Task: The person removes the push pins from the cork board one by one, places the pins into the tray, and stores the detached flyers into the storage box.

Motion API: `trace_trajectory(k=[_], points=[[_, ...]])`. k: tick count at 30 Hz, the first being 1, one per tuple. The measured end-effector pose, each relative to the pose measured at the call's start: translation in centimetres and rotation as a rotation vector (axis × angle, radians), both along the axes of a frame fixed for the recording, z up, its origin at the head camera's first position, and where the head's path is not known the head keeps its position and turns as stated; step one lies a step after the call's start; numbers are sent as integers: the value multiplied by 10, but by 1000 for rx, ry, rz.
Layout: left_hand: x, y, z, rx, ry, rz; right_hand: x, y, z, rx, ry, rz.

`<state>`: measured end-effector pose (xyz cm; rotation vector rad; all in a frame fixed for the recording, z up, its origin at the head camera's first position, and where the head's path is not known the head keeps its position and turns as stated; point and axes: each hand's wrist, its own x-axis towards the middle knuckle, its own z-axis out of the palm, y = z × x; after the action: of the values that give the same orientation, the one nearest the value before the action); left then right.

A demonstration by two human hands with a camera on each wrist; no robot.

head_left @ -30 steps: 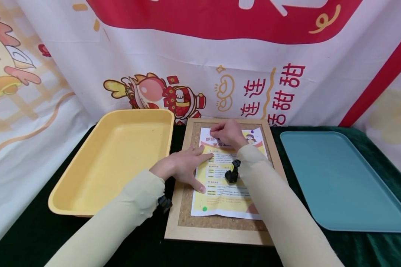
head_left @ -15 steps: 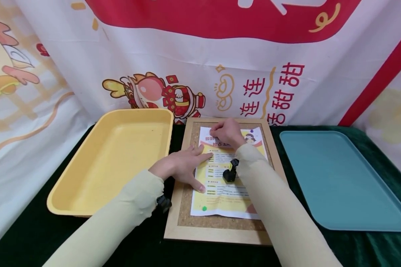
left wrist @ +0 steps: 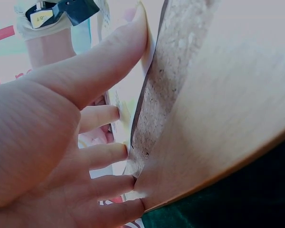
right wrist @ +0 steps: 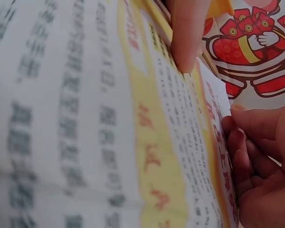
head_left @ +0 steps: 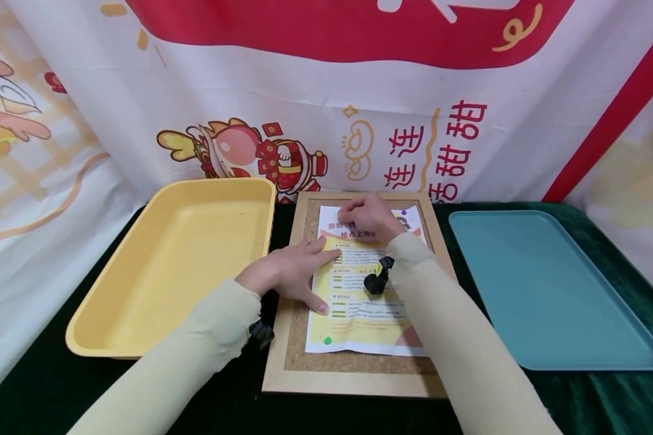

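Left hand (head_left: 288,272) spread, touching poster (head_left: 348,290) | right hand (head_left: 371,216) curled, hold unclear | long axis front-to-back, title (head_left: 354,234) at far end

- Right hand (head_left: 371,217) covers part of the sheet's (head_left: 361,339) heading; whatever lies between its fingertips is hidden.
- Right sleeve (head_left: 462,326) hides the board's (head_left: 354,383) near right corner.
- Banner's (head_left: 294,84) top is cut off.
- The sheet's small print blurs in the head view.

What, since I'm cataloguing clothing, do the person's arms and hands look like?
The left sleeve and right sleeve are long, plain and cream. The left wrist device and right wrist device are small and black; the right one bears a yellowish label. The left hand and right hand wear no gloves.
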<state>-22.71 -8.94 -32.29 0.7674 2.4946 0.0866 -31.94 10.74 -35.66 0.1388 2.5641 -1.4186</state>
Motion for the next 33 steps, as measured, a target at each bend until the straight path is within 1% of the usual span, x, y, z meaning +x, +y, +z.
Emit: trace_trajectory(k=[8,10,18,20,23,26,30,33], points=[[0,-2,1,11,-5,8,4,6,15,-17,-68,6],[0,-1,1,20,-7,11,5,10,19,-11,-69,3],[2,-1,2,29,-14,9,15,33,34,49,-15,-19],[2,-1,3,28,-15,10,17,40,36,43,9,-21],[2,-2,2,32,-14,8,21,50,40,4,38,-37],[2,-2,1,36,-10,9,25,59,42,-22,48,-48],[2,-2,0,42,-7,12,32,71,43,-22,51,-68],[2,-2,0,40,-7,13,38,80,42,-25,75,-85]])
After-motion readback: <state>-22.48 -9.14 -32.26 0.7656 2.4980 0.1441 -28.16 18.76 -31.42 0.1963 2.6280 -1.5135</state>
